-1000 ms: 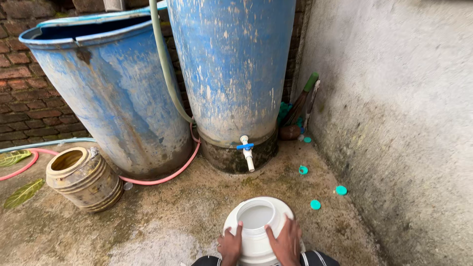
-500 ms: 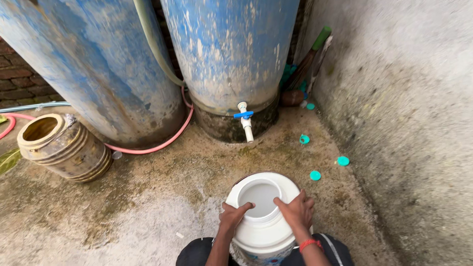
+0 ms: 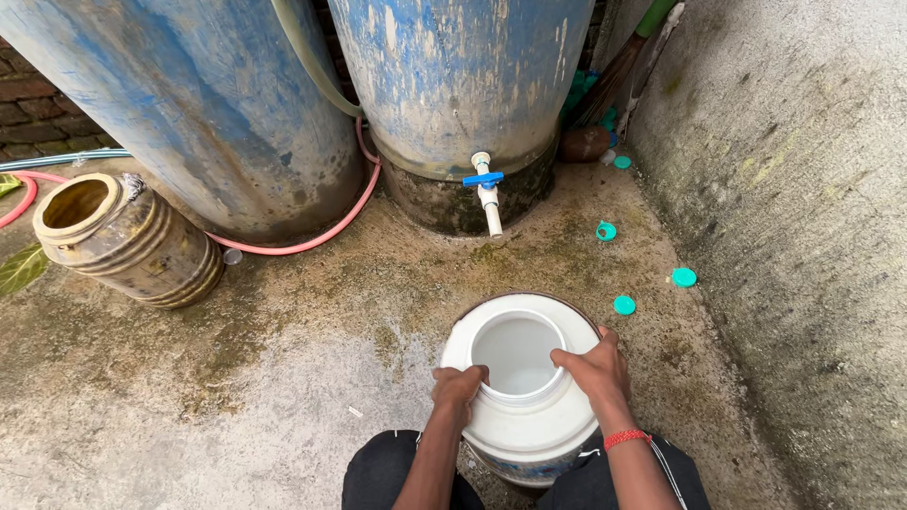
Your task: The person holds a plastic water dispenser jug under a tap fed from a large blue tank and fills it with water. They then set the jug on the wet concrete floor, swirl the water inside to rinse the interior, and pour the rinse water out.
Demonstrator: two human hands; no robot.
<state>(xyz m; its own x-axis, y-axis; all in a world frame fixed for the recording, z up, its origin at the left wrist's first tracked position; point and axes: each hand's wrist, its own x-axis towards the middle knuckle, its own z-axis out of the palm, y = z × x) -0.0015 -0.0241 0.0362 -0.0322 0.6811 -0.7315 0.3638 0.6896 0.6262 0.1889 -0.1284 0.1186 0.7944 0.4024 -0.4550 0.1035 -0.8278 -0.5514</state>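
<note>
Both hands gripped the open mouth of a white plastic container [image 3: 529,416] that stood upright on the concrete floor [image 3: 283,397], near its front edge and between the person's knees. The left hand [image 3: 460,387] was clenched over the near-left part of the rim, fingers curled inside the mouth; the right hand [image 3: 595,368], with a red band at the wrist, grasped the right part of the rim the same way. The container looked empty, its inside pale and dry as far as could be seen. It sat short of the white tap with a blue handle [image 3: 487,189] on the blue barrel [image 3: 463,85], not under the spout, and no water ran. Green caps [image 3: 624,304] lay by the right wall, and a tan drum [image 3: 123,236] lay tilted toward the left edge.
</note>
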